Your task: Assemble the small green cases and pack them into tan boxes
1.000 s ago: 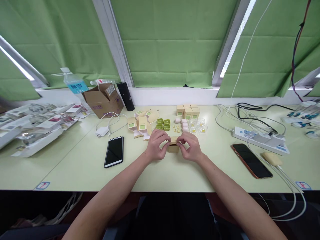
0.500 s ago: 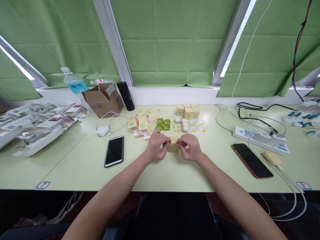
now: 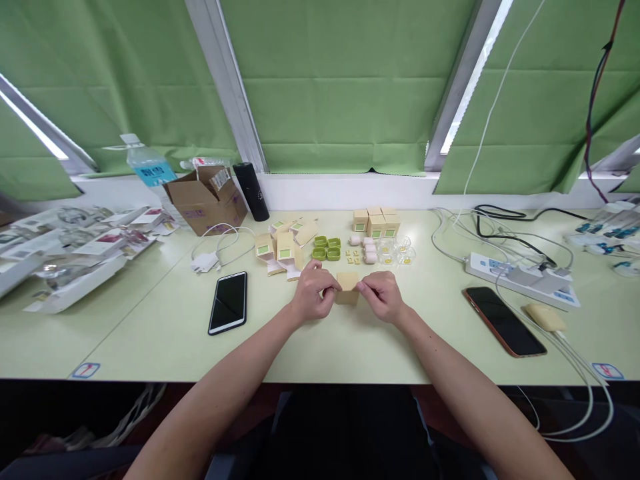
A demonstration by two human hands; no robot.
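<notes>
Between my hands a small tan cardboard box (image 3: 347,288) stands on the table, its top flap facing up. My left hand (image 3: 315,291) pinches the box's left upper edge with thumb and forefinger. On the opposite side my right hand (image 3: 382,295) has its fingers closed at the right upper edge. Just beyond lie green trays (image 3: 327,249), tiny yellow pieces (image 3: 353,257), pale pink rounded pieces (image 3: 370,250) and clear plastic pieces (image 3: 395,252). Flattened or half-folded cartons (image 3: 285,248) are piled to the left, and several closed boxes (image 3: 376,223) stand at the back.
A phone (image 3: 229,303) lies left, another phone (image 3: 504,321) right, near a power strip (image 3: 523,280) with cables. At the back left stand a brown carton (image 3: 206,203), a black cylinder (image 3: 251,191) and a water bottle (image 3: 149,163). White trays of packages (image 3: 85,267) fill the far left.
The box's top flap has come into fuller view between my hands. My right hand's fingers have drawn slightly to the right and closed up; my left hand barely moved.
</notes>
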